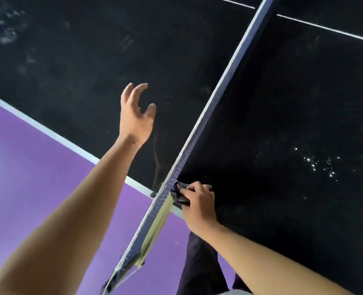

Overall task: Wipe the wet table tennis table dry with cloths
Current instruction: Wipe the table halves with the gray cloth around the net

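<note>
- Left hand [136, 116]: arm stretched forward, hand raised over the left half of the black table tennis table [282, 99]. Fingers spread and loosely curved, holding nothing. Can't tell if it touches the surface.
- Right hand [198, 204]: arm comes in from lower right, knuckles up, fingers curled tight round a dark crumpled cloth [179, 194].
- Cloth sits at the table's near edge on the right half, touching the foot of the dark mesh net with white top band [219, 99].
- Net runs diagonally, bottom centre to top right, between the two hands.
- White edge stripe [59, 137] borders the near side, with purple floor [38, 188] beyond it.
- Pale yellow-green net bracket [157, 222] sticks out past the edge, just beside the right hand.
- Water droplets [318, 165] glint on the right half, well apart from the cloth. Wet smears [4, 24] at top left.
- Black surface runs far ahead of both hands, up to the thin white centre line [325, 28].
- Dark trouser leg [199, 262] below the right forearm.
</note>
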Action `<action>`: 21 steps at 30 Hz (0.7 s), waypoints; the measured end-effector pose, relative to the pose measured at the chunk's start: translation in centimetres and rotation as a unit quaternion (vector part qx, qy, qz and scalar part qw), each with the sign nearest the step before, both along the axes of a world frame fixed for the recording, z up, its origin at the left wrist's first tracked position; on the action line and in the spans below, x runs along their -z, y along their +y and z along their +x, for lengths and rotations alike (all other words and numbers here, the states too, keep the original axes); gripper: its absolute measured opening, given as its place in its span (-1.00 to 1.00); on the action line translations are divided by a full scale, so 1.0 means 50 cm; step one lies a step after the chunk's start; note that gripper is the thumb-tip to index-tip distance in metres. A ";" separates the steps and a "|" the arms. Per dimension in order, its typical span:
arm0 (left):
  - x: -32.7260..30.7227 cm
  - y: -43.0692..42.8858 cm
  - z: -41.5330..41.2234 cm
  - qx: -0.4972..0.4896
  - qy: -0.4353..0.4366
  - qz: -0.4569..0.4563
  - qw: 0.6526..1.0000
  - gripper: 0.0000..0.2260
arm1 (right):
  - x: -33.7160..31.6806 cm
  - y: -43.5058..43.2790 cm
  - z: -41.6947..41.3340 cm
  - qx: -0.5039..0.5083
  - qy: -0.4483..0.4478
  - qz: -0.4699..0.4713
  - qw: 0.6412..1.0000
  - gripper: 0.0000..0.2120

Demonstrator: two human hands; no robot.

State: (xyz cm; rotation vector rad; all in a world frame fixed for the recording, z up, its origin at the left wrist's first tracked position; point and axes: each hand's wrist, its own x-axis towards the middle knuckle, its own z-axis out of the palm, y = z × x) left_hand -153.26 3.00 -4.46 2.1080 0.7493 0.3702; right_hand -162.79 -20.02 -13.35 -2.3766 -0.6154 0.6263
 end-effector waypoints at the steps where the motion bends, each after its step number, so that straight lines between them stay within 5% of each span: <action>1: -0.023 -0.009 -0.030 -0.023 -0.015 -0.022 0.999 -0.61 | -0.005 -0.005 0.003 -0.013 0.015 -0.009 1.000 -0.58; 7: -0.117 -0.161 -0.156 -0.113 -0.071 -0.129 0.983 -0.69 | -0.049 -0.038 -0.015 -0.035 0.045 -0.052 0.997 -0.70; 11: -0.123 -0.258 -0.191 -0.172 -0.111 -0.122 0.971 -0.68 | -0.050 -0.066 -0.059 -0.128 0.037 -0.073 0.988 -0.67; 15: -0.127 -0.290 -0.187 -0.207 -0.121 -0.120 0.963 -0.65 | -0.076 -0.075 -0.079 -0.259 0.131 -0.093 0.952 -0.77; 18: -0.132 -0.316 -0.172 -0.208 -0.135 -0.143 0.958 -0.70 | -0.109 -0.132 -0.025 -0.180 0.163 -0.015 0.970 -0.80; 21: -0.110 -0.352 -0.141 -0.197 -0.125 -0.166 0.958 -0.73 | -0.137 -0.230 0.103 0.010 0.152 0.063 0.986 -0.87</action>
